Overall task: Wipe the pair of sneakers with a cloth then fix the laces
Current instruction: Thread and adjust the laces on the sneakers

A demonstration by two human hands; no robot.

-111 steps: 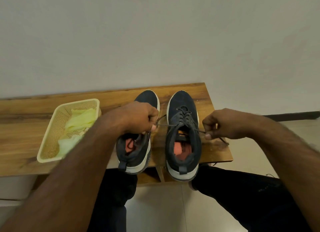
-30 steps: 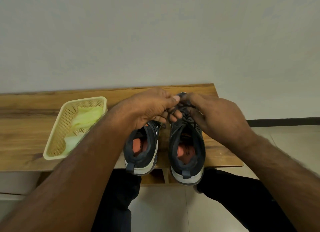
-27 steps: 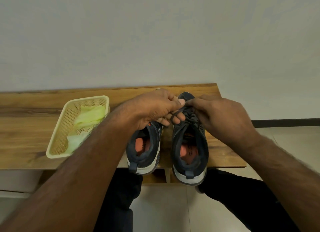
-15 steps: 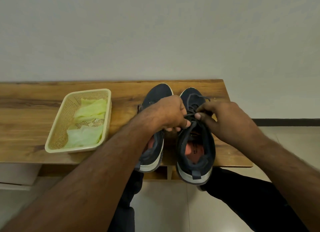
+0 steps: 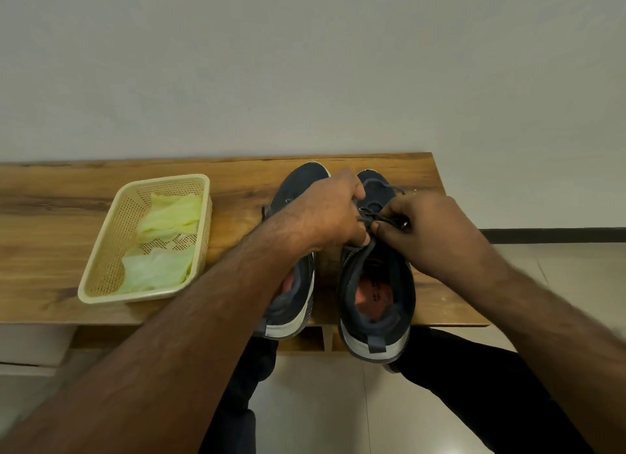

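Now your left hand point(image 5: 333, 213) and right hand point(image 5: 426, 230) both pinch the laces point(image 5: 371, 216) over the right sneaker point(image 5: 376, 284) on the tabletop point(image 5: 50, 243), closer together than half a second ago; the cloth point(image 5: 162, 243) stays in the basket point(image 5: 101, 274).

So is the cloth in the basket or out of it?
In. The pale green cloth lies crumpled inside the basket on the bench; neither hand touches it.

2 sneakers point(image 5: 376, 284) side by side on bench point(image 5: 50, 250), basket point(image 5: 105, 267) with cloth point(image 5: 159, 270) to their left.
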